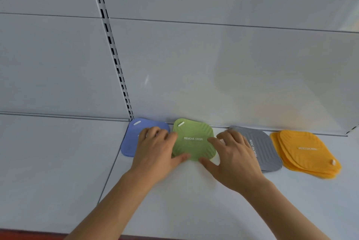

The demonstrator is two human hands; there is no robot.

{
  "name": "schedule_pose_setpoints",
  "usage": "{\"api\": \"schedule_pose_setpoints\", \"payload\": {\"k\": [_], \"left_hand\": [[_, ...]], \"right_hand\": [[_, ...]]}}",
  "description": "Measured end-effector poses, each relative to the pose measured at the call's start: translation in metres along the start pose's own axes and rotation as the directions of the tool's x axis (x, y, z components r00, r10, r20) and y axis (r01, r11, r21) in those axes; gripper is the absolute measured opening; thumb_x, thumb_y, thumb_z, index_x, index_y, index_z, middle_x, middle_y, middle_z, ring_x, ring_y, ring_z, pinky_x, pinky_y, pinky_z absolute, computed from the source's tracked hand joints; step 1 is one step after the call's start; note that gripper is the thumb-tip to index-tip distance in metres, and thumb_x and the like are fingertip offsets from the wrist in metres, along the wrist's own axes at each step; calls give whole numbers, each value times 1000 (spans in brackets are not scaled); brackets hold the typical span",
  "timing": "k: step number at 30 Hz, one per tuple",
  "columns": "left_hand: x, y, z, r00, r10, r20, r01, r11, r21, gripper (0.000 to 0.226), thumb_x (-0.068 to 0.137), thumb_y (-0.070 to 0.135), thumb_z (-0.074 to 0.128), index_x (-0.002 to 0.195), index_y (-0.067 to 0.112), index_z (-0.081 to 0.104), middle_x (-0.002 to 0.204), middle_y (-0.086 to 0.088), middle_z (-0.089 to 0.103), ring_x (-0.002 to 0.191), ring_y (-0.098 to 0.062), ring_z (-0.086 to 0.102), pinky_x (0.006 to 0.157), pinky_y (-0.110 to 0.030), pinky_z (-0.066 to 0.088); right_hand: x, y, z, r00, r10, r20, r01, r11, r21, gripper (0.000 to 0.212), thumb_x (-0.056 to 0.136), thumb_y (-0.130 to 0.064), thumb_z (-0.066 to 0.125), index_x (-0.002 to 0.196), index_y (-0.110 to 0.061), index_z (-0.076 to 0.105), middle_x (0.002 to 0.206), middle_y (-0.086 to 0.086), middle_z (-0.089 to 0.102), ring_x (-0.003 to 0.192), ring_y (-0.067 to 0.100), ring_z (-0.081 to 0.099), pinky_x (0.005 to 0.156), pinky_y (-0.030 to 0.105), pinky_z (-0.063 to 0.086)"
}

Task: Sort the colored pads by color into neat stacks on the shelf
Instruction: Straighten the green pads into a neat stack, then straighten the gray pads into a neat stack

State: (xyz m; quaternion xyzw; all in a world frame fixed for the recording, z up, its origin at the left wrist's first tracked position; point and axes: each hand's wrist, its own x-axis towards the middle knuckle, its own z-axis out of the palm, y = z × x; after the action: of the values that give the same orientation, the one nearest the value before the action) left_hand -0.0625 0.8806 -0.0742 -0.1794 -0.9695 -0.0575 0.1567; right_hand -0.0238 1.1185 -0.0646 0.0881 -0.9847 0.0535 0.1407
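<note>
Four pad stacks lie in a row at the back of the white shelf (194,204): blue (129,142), green (192,148) marked "REMOVE ODOR", grey (267,148) and a fanned-out orange stack (307,154). My left hand (155,152) rests over the right part of the blue pads, its thumb touching the green stack's front left edge. The fingers of my right hand (235,159) spread over the grey stack's left side. Its thumb and forefinger touch the green stack's front right edge. Both hands flank the green stack.
A white back panel (213,65) rises right behind the pads, with a slotted upright (114,51) ending by the blue stack. A seam (110,171) splits the shelf left of the blue pads. The shelf's front edge (38,230) runs along the bottom.
</note>
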Motion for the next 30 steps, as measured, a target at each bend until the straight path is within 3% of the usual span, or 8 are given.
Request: {"api": "schedule_pose_setpoints", "payload": {"k": [3,15,21,25,28,30], "left_hand": [[-2,-1,2,997,59,49,-60,998,16,71,76,84,43,105,26,72,92,4,66,104,-29,59,100,-48,45],[2,-1,6,993,117,28,-118,993,24,60,81,72,43,85,22,76,83,3,62,95,-27,60,89,-43,50],[2,7,-1,996,75,38,-77,996,53,47,75,66,72,84,20,72,89,-1,57,93,-31,57,82,-45,52],[4,22,-8,995,105,-5,-105,994,10,51,78,67,64,95,20,70,95,-2,60,94,-31,58,81,-45,53],[8,47,-8,986,164,-28,-165,985,-55,49,83,63,49,90,20,72,89,-1,64,90,-29,61,77,-44,54],[11,65,-4,983,184,-25,-186,977,-103,41,85,56,52,83,20,71,84,0,66,86,-29,62,74,-42,53]], "right_hand": [[1,8,2,995,-49,84,50,999,-7,59,81,-73,52,116,-29,68,107,-4,65,115,27,55,102,38,46],[4,14,11,995,-72,67,70,997,28,51,88,-68,52,117,-30,70,105,-5,67,108,24,58,91,37,53],[-4,12,12,998,-49,46,48,998,26,52,90,-64,53,124,-27,67,115,-1,64,116,27,56,95,41,54],[-15,19,3,1000,9,10,-9,1000,29,54,95,-60,50,132,-23,62,127,3,61,128,30,51,100,45,50],[-30,41,-4,995,103,6,-103,995,1,48,99,-55,46,128,-21,63,131,4,61,132,31,49,102,46,49],[-42,58,-10,985,171,8,-170,985,-36,46,99,-52,43,124,-20,64,130,6,62,130,32,50,103,45,48]]}}
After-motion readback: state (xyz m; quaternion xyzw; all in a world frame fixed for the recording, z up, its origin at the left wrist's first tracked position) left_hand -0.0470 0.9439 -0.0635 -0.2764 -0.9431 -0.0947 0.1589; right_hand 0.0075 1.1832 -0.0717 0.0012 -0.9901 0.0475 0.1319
